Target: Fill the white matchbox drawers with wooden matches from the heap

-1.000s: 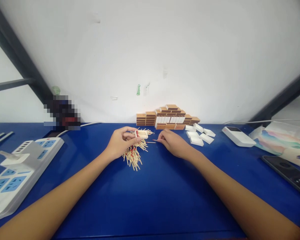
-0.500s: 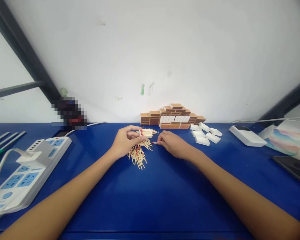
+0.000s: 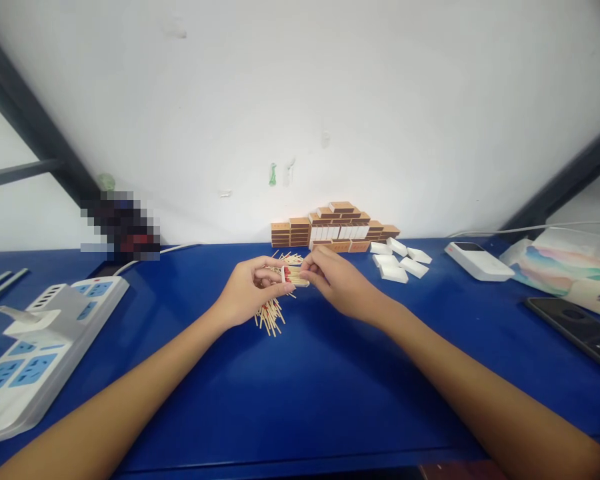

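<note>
Pinched between your left hand's [image 3: 245, 293] thumb and fingers at the centre of the frame is a small open matchbox tray [image 3: 293, 275], partly filled with red-tipped matches; your right hand [image 3: 337, 283] meets it from the right, fingertips closed at the tray's edge, seemingly on a match or two, though what they grip is too small to tell for sure. Just below the tray, a loose pile of matches [image 3: 269, 315] lies on the blue table [image 3: 305, 393], partly hidden under your left hand. Further back, against the white wall, stands a stack of brown matchboxes [image 3: 333, 228], with white empty trays [image 3: 397, 261] scattered just to its right. A power strip [image 3: 35, 340] sits at the lower left, a phone [image 3: 577, 333] at the right edge. The tray is held lightly and tilted, so a nudge from your right hand could tip it and spill matches back onto the pile; a match pushed in crooked could jam across the others.
</note>
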`<state>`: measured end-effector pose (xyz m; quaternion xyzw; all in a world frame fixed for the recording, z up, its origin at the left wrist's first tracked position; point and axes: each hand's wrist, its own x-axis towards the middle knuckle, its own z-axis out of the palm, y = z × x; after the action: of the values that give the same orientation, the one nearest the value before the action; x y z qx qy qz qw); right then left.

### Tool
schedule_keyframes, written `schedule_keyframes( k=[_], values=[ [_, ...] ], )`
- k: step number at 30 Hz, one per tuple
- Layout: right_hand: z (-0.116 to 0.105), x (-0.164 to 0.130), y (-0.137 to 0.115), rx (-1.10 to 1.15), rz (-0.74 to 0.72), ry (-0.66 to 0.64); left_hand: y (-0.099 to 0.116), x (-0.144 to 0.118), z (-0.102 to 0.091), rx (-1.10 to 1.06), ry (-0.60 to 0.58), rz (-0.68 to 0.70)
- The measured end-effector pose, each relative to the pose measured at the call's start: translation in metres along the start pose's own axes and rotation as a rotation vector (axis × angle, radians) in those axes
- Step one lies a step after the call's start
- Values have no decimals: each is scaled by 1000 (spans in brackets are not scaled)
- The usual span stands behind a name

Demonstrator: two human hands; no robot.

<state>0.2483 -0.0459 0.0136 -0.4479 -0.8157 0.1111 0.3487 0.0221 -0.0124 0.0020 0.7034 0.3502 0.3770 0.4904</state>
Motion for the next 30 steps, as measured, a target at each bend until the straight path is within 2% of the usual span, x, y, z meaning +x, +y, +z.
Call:
schedule_keyframes(
  k=[11, 15, 22, 25, 27, 28, 30],
  values=[
    [-7, -4, -15, 62, -11, -52, 2, 0, -1, -28, -10, 19],
    [-13, -5, -14, 40, -12, -75, 1, 0, -1, -34, -15, 20],
    [-14, -4, -9, 47, -68, 18, 5, 0, 0, -45, 41, -2],
    [-22, -1, -2, -128, -54, 99, 9, 0, -3, -79, 86, -17],
    [-34, 0, 13, -326, 13, 132, 11, 1, -6, -96, 101, -22],
    [-43, -1, 23, -437, 73, 117, 11, 2, -9, -103, 106, -26],
    [-64, -5, 48, -635, 281, 28, 12, 5, -14, -107, 132, -21]
  ],
)
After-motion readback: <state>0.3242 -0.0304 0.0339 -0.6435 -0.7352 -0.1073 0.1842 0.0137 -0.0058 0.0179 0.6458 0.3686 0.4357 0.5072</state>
